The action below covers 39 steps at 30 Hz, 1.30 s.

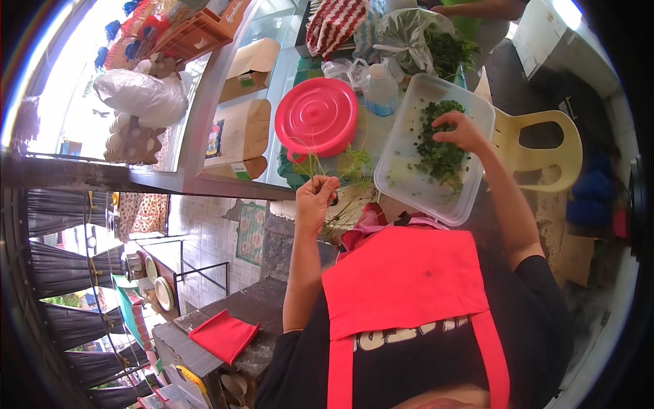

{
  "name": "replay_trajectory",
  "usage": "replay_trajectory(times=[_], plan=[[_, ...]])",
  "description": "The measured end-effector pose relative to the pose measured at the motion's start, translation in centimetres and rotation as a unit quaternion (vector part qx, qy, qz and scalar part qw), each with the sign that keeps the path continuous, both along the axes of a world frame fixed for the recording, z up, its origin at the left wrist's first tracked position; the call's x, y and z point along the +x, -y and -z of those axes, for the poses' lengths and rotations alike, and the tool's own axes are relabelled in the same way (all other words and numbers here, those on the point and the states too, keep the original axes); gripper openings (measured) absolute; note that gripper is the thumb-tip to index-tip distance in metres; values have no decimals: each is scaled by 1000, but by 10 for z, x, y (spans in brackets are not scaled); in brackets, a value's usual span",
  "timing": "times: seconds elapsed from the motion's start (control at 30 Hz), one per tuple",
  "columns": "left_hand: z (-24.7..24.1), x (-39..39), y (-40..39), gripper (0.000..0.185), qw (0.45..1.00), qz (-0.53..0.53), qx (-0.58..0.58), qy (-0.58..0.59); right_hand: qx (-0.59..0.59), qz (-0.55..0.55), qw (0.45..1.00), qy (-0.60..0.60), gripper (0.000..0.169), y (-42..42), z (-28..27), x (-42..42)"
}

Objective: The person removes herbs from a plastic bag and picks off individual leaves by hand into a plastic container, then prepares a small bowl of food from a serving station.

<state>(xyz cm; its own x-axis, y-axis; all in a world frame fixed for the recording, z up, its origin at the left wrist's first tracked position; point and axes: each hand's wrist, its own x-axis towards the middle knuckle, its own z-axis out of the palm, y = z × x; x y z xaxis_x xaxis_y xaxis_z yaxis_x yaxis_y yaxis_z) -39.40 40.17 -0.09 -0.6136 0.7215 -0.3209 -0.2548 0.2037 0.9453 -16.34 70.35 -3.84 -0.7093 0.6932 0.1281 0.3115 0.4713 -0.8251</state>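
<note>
Thin green stems (pixel 332 204) are pinched between the thumb and fingers of my left hand (pixel 318 197), with sparse sprigs and bare stalks sticking out on both sides. My right hand (pixel 460 132) is over a translucent plastic tub (pixel 396 171), its fingers parted just above or touching a heap of small green leaves (pixel 442 153). Whether a leaf is between those fingers I cannot tell. Loose leaves lie scattered on the tub's bottom. A round red plastic lid (pixel 317 115) on a container stands beyond my left hand.
Beyond the tub are a plastic bottle (pixel 380 89) and a clear bag (pixel 409 36) with leafy greens (pixel 449 51). Cardboard boxes (pixel 245 133) stand on the left. A cream plastic chair (pixel 541 148) is at the right. Another person's arm (pixel 480 10) shows at the top.
</note>
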Motion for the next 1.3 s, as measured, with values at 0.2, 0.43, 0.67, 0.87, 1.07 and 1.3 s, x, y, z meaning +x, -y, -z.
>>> replay_trajectory(times=[0.2,0.43,0.67,0.87,1.07,1.3], plan=[[6,0,-7,17,995,66,-7,-74,104,-310,943,-56,15,120,-96,-70],[-11,-7,4,22,981,178,-11,-82,240,-351,902,82,5,145,-88,-89],[-30,-1,33,21,939,333,12,-88,162,-355,911,131,5,155,-149,-80],[-43,7,39,12,972,229,49,-31,33,-342,938,54,8,126,-153,-67],[-28,36,35,11,991,92,99,-21,-231,-325,917,-1,6,97,-126,-60],[-23,76,47,11,999,-30,26,-26,-110,-229,965,-63,19,8,-80,3]])
